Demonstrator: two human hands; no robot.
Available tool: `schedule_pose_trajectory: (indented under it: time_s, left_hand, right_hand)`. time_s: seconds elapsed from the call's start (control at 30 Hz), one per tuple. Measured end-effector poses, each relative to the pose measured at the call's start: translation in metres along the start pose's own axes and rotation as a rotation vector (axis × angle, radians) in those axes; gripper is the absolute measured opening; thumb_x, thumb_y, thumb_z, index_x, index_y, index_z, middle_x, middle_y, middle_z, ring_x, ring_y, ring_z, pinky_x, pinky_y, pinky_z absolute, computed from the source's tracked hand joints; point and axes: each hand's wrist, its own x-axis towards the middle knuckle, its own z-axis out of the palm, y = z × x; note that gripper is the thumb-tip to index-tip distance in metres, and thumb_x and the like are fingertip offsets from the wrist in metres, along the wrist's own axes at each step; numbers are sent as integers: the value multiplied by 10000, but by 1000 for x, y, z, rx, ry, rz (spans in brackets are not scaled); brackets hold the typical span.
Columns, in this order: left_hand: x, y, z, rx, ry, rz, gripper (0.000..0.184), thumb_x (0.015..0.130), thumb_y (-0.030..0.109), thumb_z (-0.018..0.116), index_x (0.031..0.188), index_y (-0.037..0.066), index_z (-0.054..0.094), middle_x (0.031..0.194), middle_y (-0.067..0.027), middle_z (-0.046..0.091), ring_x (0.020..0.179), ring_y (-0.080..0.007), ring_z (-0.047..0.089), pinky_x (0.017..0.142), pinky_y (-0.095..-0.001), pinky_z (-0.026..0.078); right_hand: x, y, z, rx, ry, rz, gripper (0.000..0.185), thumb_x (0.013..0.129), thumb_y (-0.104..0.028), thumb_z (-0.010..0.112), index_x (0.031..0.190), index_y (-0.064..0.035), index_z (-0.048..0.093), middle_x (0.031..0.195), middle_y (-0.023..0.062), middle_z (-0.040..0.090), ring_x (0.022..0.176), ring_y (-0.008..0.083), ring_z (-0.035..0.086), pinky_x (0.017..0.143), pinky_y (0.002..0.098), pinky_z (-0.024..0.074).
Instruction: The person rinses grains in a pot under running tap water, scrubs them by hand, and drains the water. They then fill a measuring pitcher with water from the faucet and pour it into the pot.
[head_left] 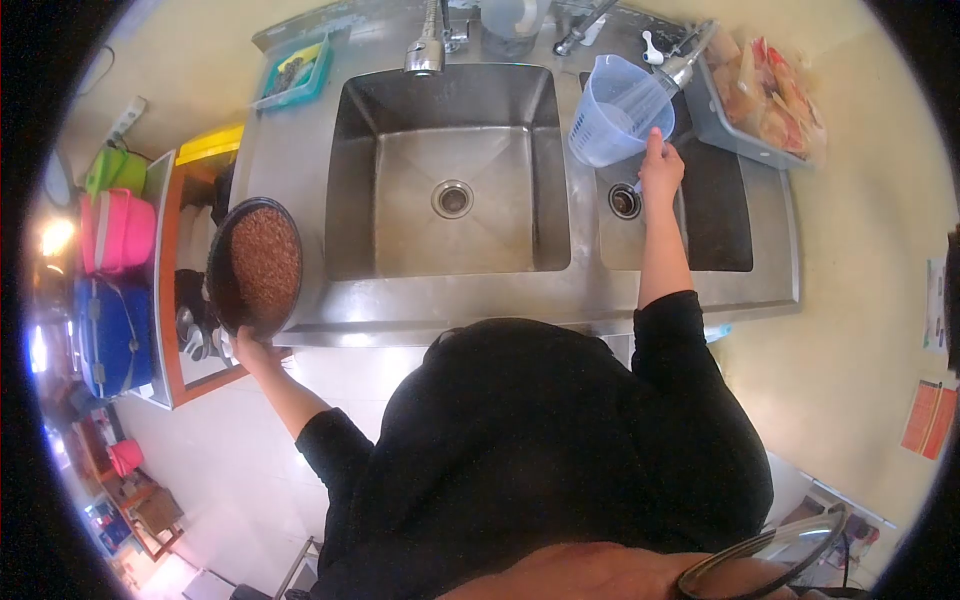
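Note:
My left hand [257, 350] grips the near rim of a dark round pot [221, 265], tilted at the left end of the steel counter. Small reddish-brown grains [266, 258] lie in it; their exact kind is too small to tell. Over the small right sink basin [715, 235], my right hand [660, 172] is closed on a clear bluish measuring jug [598, 130]. A spray tap [680, 72] reaches in from the upper right, and water streams from it into the jug.
The large sink basin [455, 240] lies between my hands, with a second spray tap [424, 55] above it. A teal tray [300, 75] sits back left. A grey bin [745, 140] of bagged food stands right. Left of the counter is a wooden-edged shelf unit [175, 370].

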Motion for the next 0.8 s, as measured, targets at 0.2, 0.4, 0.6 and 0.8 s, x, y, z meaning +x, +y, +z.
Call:
schedule_pose_trajectory:
  time_s: [0.2,0.4,0.6,0.8]
  left_hand:
    - [23,-14,-8,-69,21,-26,395,772,90,508,1157,6,480,1087,-163,550,968,-309,567,794,-441,466]
    - [50,-34,-21,-213,-104,77,277,742,18,533,1015,-26,511,997,-138,556,869,-270,562,756,-391,488]
    - [49,-31,-19,-172,-40,89,372,739,17,531,1102,-60,521,1037,-145,552,921,-270,562,764,-370,494]
    - [42,-28,-17,-248,-46,101,392,738,2,550,1123,-65,516,1029,-149,560,936,-278,572,781,-370,498]
  right_hand:
    - [-6,-8,-2,38,30,-39,513,881,-427,543,762,67,613,677,168,622,638,284,586,624,378,440]
    - [-9,-11,-6,189,-15,-20,463,914,-380,504,684,20,548,526,65,503,444,148,487,441,301,380]
    - [-1,-7,-10,217,-60,-3,453,921,-375,484,736,33,554,521,54,486,427,149,473,408,300,392]
    - [2,-7,-12,351,-72,38,395,925,-355,486,752,-1,518,506,41,434,408,131,436,393,272,392]
